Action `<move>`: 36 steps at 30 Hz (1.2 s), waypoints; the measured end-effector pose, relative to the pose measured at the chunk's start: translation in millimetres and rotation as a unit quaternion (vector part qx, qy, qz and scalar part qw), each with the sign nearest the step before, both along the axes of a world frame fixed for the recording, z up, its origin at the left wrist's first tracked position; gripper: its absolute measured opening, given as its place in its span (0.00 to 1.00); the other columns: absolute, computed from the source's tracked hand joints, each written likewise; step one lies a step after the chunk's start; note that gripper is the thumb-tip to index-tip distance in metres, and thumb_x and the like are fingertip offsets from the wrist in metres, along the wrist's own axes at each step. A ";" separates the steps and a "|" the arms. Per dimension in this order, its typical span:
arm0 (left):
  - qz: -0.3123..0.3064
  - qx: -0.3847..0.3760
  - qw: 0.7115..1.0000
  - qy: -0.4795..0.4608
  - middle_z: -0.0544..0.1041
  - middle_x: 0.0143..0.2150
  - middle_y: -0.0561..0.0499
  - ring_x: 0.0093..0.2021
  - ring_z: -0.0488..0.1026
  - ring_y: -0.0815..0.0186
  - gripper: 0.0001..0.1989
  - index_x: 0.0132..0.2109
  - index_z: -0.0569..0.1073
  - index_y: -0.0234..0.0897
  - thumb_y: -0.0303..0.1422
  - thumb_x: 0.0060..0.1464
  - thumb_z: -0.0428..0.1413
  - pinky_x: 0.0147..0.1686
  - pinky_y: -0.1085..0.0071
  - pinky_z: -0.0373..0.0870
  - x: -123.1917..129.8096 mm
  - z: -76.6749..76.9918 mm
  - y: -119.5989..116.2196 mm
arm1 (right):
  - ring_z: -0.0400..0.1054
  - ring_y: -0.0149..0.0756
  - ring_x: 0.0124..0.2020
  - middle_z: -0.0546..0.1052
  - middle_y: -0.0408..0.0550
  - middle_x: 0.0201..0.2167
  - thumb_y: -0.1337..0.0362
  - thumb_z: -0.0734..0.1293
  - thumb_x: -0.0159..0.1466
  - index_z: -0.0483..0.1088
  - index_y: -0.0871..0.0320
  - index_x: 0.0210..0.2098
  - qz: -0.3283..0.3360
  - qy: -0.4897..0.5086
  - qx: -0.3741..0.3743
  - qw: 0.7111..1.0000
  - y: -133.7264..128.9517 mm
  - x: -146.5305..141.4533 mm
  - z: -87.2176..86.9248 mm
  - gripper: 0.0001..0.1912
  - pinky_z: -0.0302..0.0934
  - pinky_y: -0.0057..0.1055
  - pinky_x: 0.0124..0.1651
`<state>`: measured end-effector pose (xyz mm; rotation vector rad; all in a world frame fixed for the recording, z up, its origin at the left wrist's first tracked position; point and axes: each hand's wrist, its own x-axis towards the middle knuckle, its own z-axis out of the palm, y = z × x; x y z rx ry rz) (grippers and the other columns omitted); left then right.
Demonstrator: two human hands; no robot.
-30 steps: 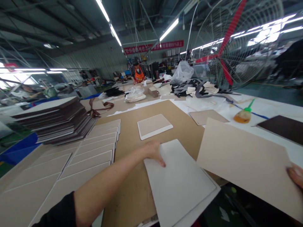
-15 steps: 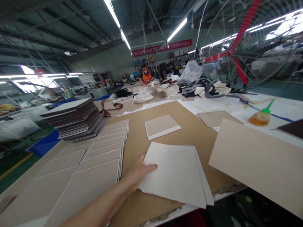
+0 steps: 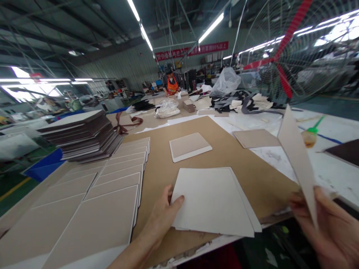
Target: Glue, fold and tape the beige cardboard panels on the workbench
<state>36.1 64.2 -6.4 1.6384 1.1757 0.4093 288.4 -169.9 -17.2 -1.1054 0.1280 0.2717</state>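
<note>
My left hand (image 3: 164, 213) is at the left edge of a small stack of off-white sheets (image 3: 210, 201). Its thumb lies over the edge; part of the fingers is hidden. The sheets rest slightly fanned on a brown board (image 3: 218, 147) near the table's front edge. At the far right, my right hand (image 3: 331, 224) pinches a beige sheet (image 3: 297, 157), tilted up and turned nearly edge-on. Ahead of the stack lies a beige panel (image 3: 190, 145) with a pale strip along its near side.
Overlapping beige panels (image 3: 109, 209) cover the left side, with a tall stack of dark-edged boards (image 3: 81, 138) behind them. On the right are another beige sheet (image 3: 252, 138), a green-topped glue bottle (image 3: 310, 136) and a large fan (image 3: 291, 56). A person in an orange apron (image 3: 172, 86) works farther back.
The beige sheet at right has swung from facing me broadly to nearly edge-on, and my right hand has come into view holding it. My left hand stays at the off-white stack.
</note>
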 end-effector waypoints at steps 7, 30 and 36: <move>-0.025 -0.032 0.997 -0.065 0.74 0.57 0.43 0.55 0.71 0.53 0.31 0.60 0.66 0.38 0.43 0.50 0.57 0.53 0.60 0.67 -3.1 9.1 -11.3 | 0.70 0.29 0.31 0.76 0.38 0.33 0.64 0.73 0.50 0.71 0.55 0.33 -0.001 0.027 0.108 0.994 70.7 -7.0 -17.3 0.12 0.71 0.27 0.35; -0.095 0.215 0.955 0.182 0.54 0.69 0.31 0.69 0.48 0.44 0.42 0.68 0.52 0.22 0.42 0.53 0.53 0.67 0.53 0.45 -1.9 -17.1 -41.0 | 0.69 0.29 0.32 0.75 0.39 0.32 0.59 0.74 0.53 0.71 0.54 0.35 0.015 0.008 0.033 0.999 83.4 -32.0 -35.1 0.12 0.68 0.26 0.37; -0.088 0.213 0.964 0.129 0.54 0.69 0.37 0.68 0.53 0.48 0.41 0.70 0.51 0.33 0.45 0.54 0.54 0.65 0.54 0.52 -26.6 -15.0 -43.6 | 0.72 0.39 0.29 0.77 0.43 0.29 0.56 0.74 0.50 0.71 0.54 0.33 0.122 0.054 -0.007 0.991 66.8 -22.1 -19.7 0.14 0.71 0.34 0.34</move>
